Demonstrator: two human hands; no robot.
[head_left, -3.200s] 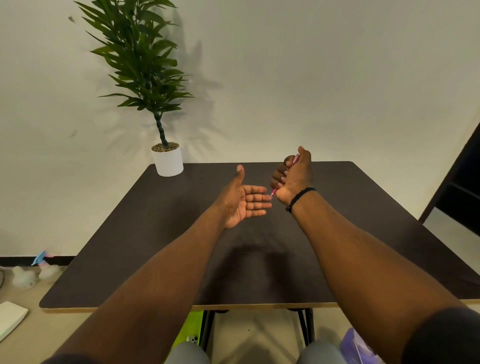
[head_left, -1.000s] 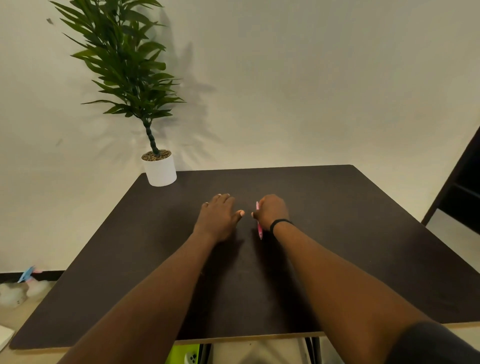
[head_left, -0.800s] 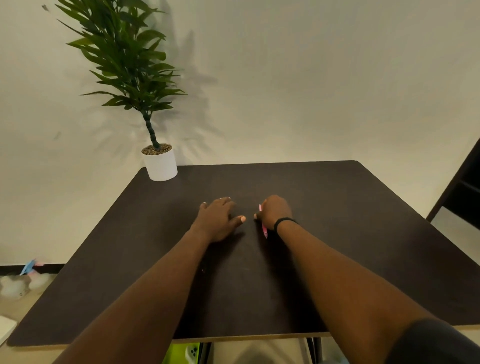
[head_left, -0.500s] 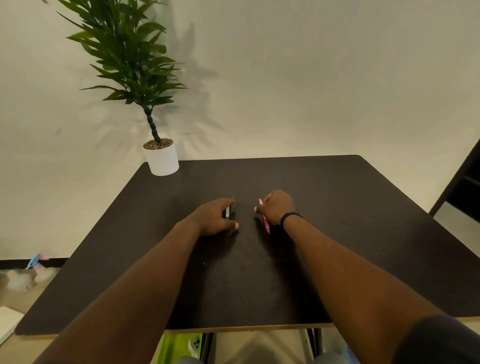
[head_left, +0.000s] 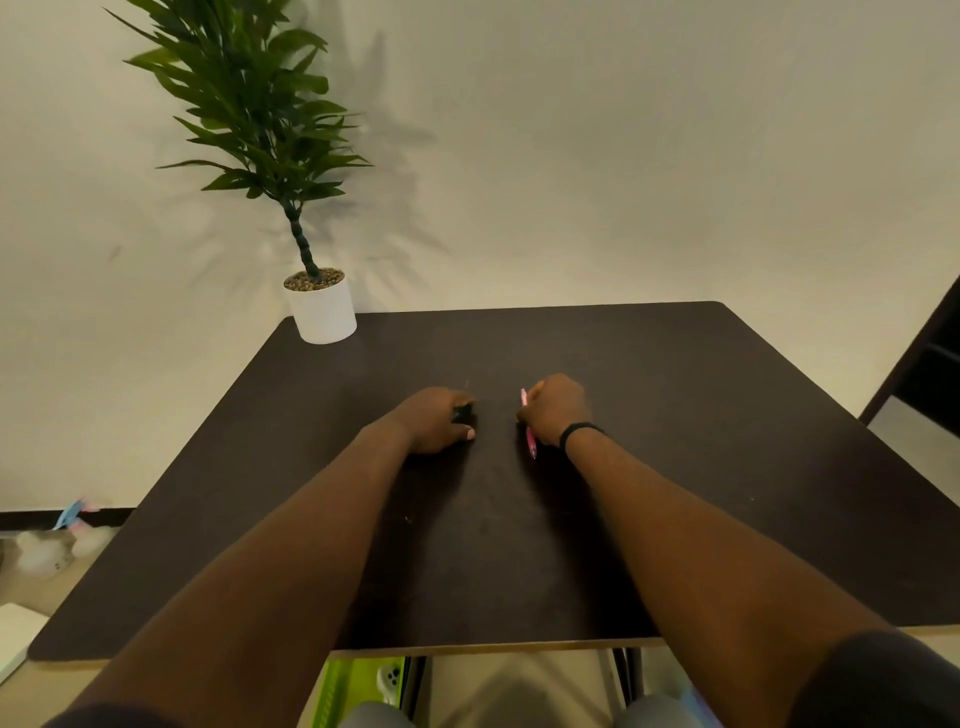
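Note:
Both hands rest on the dark brown table (head_left: 675, 395) near its middle. My right hand (head_left: 556, 410), with a black band at the wrist, grips a pink pen (head_left: 529, 439) in a fist; the pen's ends stick out above and below the fingers. My left hand (head_left: 434, 421) lies a short way to the left, its fingers curled round a small dark object (head_left: 462, 413) that is mostly hidden; what it is cannot be made out. The two hands do not touch.
A green plant in a white pot (head_left: 322, 312) stands at the table's far left corner against the wall. Dark furniture (head_left: 930, 364) stands at the right. A green item (head_left: 358, 691) sits under the table, and small things lie on the floor at left.
Both hands came down from the air onto the table. My left hand, flat a second ago, has curled round a small dark object. The right hand keeps its grip on the pink pen.

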